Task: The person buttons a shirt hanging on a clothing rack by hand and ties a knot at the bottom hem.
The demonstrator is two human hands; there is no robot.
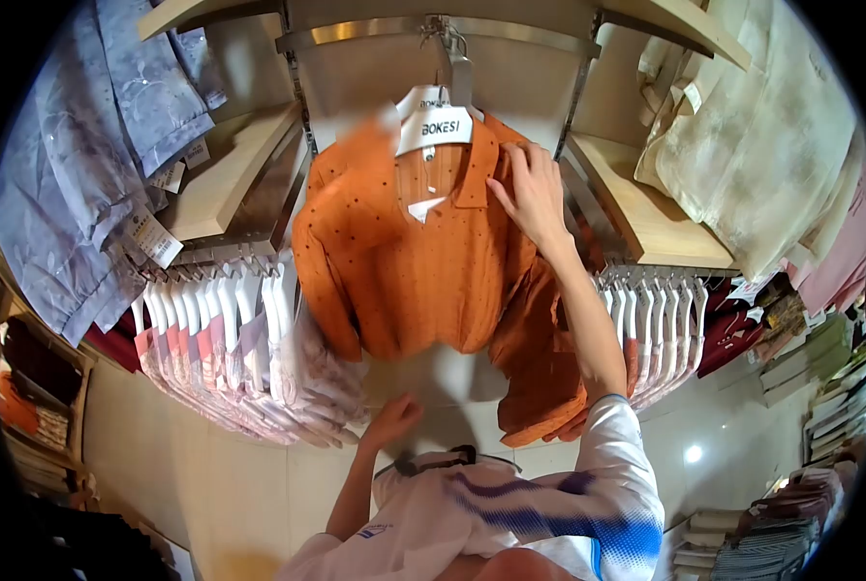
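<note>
orange shirt [404,261] — hangs on a white hanger [435,124] from the upper rail [433,31], centre of the display | right hand [528,192] — fingers flat on its collar, not closed round it | left hand [391,421] low, loosely curled, holding nothing | pink shirts [249,378] racked left, dark red garments [728,334] right

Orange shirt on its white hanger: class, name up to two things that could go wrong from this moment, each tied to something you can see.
1. The right hand presses on the collar of the orange shirt; a sideways pull might slip it off the white hanger.
2. The left hand hangs low beside the packed rack of pale shirts, away from the orange shirt, so it may not catch a falling garment.
</note>
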